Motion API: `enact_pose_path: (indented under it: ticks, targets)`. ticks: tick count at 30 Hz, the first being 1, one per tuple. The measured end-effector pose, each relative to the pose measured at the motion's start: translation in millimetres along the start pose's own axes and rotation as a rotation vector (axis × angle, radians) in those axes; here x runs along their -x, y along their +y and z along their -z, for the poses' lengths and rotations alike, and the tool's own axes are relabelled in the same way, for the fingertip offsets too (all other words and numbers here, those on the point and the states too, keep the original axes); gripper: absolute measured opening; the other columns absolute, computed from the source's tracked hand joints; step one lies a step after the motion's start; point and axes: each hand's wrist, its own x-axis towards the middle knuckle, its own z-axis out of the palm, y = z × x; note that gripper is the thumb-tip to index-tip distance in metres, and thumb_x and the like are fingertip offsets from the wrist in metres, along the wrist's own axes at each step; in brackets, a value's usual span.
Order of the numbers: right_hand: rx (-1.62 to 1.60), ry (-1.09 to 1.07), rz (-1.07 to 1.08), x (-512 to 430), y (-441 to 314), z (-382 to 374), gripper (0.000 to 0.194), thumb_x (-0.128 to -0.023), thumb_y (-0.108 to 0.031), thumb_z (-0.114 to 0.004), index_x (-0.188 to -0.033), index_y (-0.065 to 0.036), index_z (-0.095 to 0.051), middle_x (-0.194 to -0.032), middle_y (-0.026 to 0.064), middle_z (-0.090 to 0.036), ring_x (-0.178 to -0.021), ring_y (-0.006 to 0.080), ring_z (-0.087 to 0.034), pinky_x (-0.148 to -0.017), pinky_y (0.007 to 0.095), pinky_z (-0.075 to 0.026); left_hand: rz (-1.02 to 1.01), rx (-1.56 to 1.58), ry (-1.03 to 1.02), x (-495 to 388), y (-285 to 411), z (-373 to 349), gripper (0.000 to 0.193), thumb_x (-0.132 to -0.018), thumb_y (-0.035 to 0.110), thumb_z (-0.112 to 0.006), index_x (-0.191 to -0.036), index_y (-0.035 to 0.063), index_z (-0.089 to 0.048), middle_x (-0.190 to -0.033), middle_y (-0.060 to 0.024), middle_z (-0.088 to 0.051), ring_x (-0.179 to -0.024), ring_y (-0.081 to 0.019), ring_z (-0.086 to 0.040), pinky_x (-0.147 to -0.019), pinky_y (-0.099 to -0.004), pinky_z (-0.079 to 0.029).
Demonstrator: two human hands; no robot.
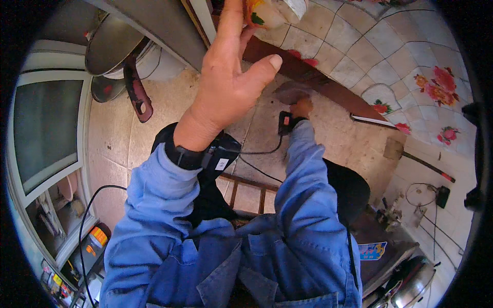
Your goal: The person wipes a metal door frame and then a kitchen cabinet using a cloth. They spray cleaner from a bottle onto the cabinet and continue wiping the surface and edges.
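Observation:
My left hand [231, 77] reaches up the middle of the view, its thumb spread away from the forefinger. The fingertips run towards the top edge and are partly cut off. Beside these fingers is a rounded pale thing with an orange and green pattern [264, 15]; the thumb stands apart from it. Low over the tiled floor, my right hand [302, 106] is small and blurred. A dark, see-through blurred shape [292, 91] lies just beyond its fingers; whether they grip it is unclear. A black device [285, 123] with a cable sits at the right wrist.
A brown wooden table edge [331, 88] under a flowered tablecloth [385, 50] crosses the upper right. At the left, a pan [111, 46] juts out its handle near a glass-fronted cabinet [50, 131]. Cables cross near my knees. A dark stove-like unit [369, 227] stands at lower right.

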Motion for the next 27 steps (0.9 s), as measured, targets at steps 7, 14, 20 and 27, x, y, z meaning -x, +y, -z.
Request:
enact_pose_path:
  ticks: [7,14,20,27]
  targets:
    - [-0.171,-0.29,-0.028,-88,103,-124,0.051,-0.078,-0.033,-0.073,-0.124,-0.015,-0.061,-0.119,0.0144,-0.066,-0.104,0.0343,-0.066,-0.083,0.0447,-0.056,0.027,-0.087,0.013,-4,-6,0,0.078,-0.085,0.003,-0.065,-0.152,0.0,-0.025,-0.15,-0.0147,-0.038,-0.142,-0.0297,-0.036,-0.118,-0.0464,-0.027]
    - [-1.047,-0.127,-0.268,-84,61,-69,0.046,-0.08,-0.031,-0.071,-0.123,-0.015,-0.063,-0.111,0.0164,-0.069,-0.099,0.035,-0.067,-0.083,0.0443,-0.055,0.004,-0.093,-0.024,-9,-15,7,0.076,-0.084,-0.001,-0.065,-0.15,-0.0006,-0.029,-0.145,-0.0146,-0.044,-0.138,-0.0292,-0.04,-0.116,-0.0454,-0.03]
    - [-0.044,-0.116,-0.009,-45,13,54,0.051,-0.088,-0.022,-0.065,-0.136,-0.009,-0.054,-0.135,0.0096,-0.058,-0.114,0.0325,-0.061,-0.097,0.0483,-0.05,0.036,-0.006,0.105,-9,-1,-8,0.079,-0.084,-0.001,-0.066,-0.152,-0.002,-0.026,-0.15,-0.014,-0.036,-0.142,-0.025,-0.033,-0.116,-0.0439,-0.03]
    - [-1.219,0.591,0.025,-42,-26,125,0.028,-0.082,0.004,-0.054,-0.107,0.005,-0.066,-0.106,0.0126,-0.068,-0.093,0.0312,-0.066,-0.088,0.0462,-0.055,0.029,-0.008,0.051,-9,-2,-3,0.083,-0.084,-0.001,-0.065,-0.153,-0.0049,-0.02,-0.155,-0.0153,-0.032,-0.144,-0.0244,-0.031,-0.116,-0.0422,-0.029]
